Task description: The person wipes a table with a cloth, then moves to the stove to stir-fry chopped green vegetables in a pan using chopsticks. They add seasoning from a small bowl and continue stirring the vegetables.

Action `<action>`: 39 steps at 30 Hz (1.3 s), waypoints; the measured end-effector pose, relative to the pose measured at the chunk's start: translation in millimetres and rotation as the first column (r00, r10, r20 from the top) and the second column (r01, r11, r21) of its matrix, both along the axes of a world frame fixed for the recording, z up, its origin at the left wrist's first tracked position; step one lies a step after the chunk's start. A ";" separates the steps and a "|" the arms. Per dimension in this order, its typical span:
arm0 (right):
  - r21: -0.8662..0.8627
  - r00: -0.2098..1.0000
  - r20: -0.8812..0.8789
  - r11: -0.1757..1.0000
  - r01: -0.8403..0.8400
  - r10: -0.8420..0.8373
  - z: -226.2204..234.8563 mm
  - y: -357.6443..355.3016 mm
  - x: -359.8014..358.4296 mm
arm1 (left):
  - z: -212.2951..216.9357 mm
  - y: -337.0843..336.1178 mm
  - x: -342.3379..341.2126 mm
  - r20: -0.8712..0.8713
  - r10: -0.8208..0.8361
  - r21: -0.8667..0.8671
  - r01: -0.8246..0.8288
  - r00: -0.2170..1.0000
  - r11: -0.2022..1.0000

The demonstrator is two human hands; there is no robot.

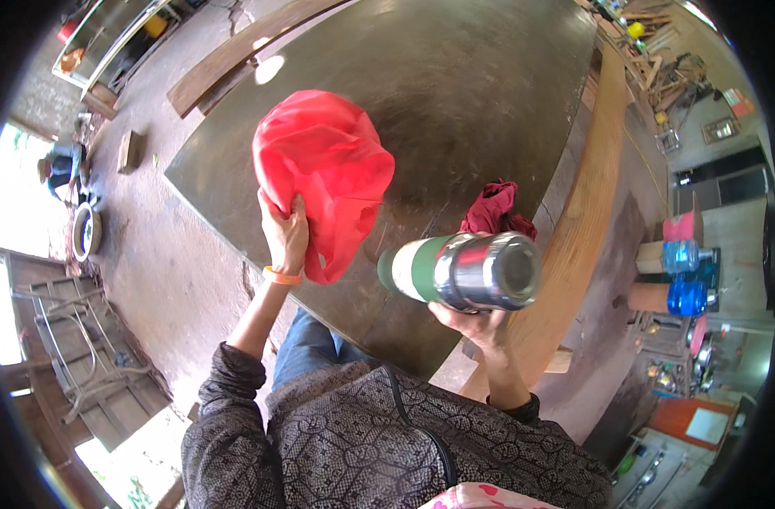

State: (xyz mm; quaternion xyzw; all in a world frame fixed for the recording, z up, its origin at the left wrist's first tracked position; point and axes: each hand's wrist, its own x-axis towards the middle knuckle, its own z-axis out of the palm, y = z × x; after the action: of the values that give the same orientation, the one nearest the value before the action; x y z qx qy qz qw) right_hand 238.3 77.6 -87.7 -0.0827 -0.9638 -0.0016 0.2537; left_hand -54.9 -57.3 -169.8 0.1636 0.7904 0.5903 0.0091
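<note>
My left hand (pixel 286 233) grips the edge of a bright red cloth bag (pixel 324 165), which bulges above the dark table and hangs in folds. Tilted almost onto its side, a green and silver thermos flask (pixel 460 270) is in my right hand (pixel 475 327), with its shiny metal end toward the right. The fingers of that hand are partly hidden beneath the flask. Just behind the flask, a crumpled dark red cloth (pixel 496 208) lies on the table (pixel 464 102).
Along the table's right side runs a long wooden plank (pixel 587 229); another wooden beam (pixel 235 55) is at the far left. Blue water jugs (pixel 689 297) stand at the right. At the far left a person (pixel 62 170) sits near a round basin (pixel 88 231).
</note>
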 end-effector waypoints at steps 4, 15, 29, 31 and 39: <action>-0.792 0.969 -0.248 0.580 -0.193 -0.017 62.5 21.9 -30.8 | 35.1 -32.5 3.7 0.127 -0.143 -0.130 0.159 0.982 0.979; -0.920 0.939 -0.326 0.189 -0.342 0.113 66.1 -69.6 -118.7 | 169.9 -103.9 63.0 0.403 -0.338 0.154 0.301 0.850 0.941; -0.947 0.890 -0.242 0.105 -0.303 0.387 49.3 -314.8 -174.1 | 185.9 -368.6 20.0 0.608 -0.205 0.031 0.235 0.767 0.972; -0.977 0.869 -0.091 0.124 -0.172 0.487 53.7 -362.9 -180.5 | 184.0 -427.4 25.1 0.609 -0.123 0.014 0.144 0.784 0.990; -0.961 0.547 -0.050 0.109 -0.254 0.835 31.6 -588.7 -216.5 | 248.3 -645.6 74.7 0.426 -0.436 0.550 0.155 0.793 0.820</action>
State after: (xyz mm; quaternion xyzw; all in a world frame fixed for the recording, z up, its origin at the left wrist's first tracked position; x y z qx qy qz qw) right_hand 21.8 -511.1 -56.0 0.1843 -0.7706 0.5966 -0.1271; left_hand 19.8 -702.9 78.5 0.1154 0.5435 0.7820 0.2824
